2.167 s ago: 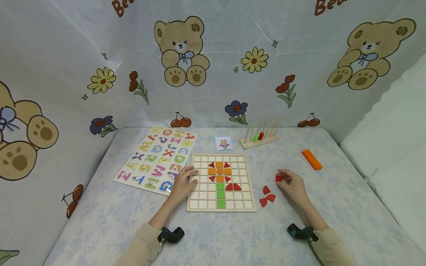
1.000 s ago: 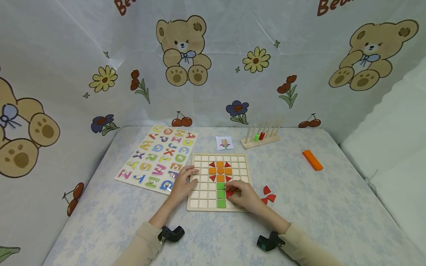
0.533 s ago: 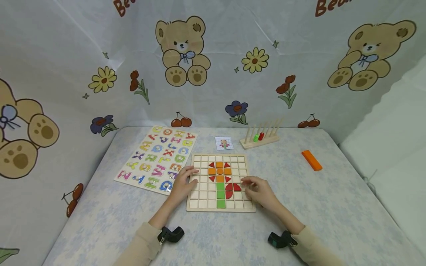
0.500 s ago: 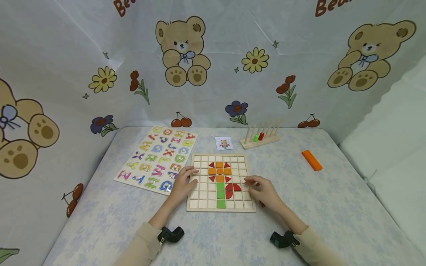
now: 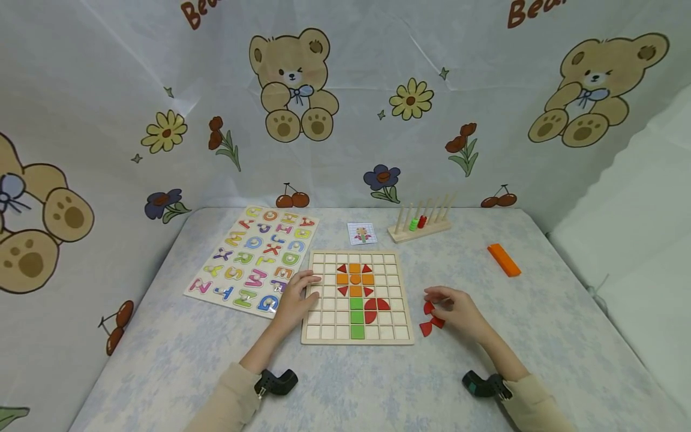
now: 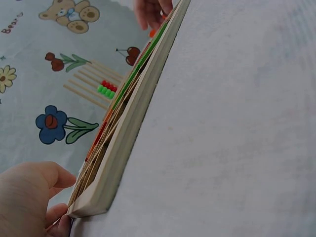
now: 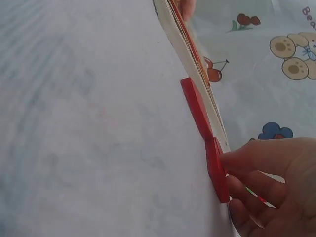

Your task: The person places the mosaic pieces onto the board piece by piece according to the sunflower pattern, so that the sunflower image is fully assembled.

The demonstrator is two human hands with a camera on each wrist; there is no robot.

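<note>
In the head view, my left hand (image 5: 293, 301) rests at the left edge of a wooden grid board (image 5: 330, 344), thumb and fingertips over the rim. The left wrist view shows its fingers at the board's corner (image 6: 91, 205). Orange squares (image 5: 354, 268), red triangles (image 5: 342, 268) and a column of green squares (image 5: 357, 317) sit in the grid. Beside the green column lie three red quarter-circles (image 5: 370, 316). My right hand (image 5: 459, 311) is over loose red quarter-circles (image 5: 426, 329) right of the board, index finger and thumb apart around one. In the right wrist view its thumb overlaps a red piece (image 7: 215, 165).
An alphabet puzzle board (image 5: 227, 264) lies at the left. Behind the grid board are a small pattern card (image 5: 361, 234) and a peg rack (image 5: 421, 230) with green and red beads. An orange block (image 5: 504, 260) lies at the right. A bear-print cloth hangs behind.
My right hand brought a red quarter-circle from the right to the board, placed it below the other two, then withdrew right to the loose pieces. The left hand stayed in place.
</note>
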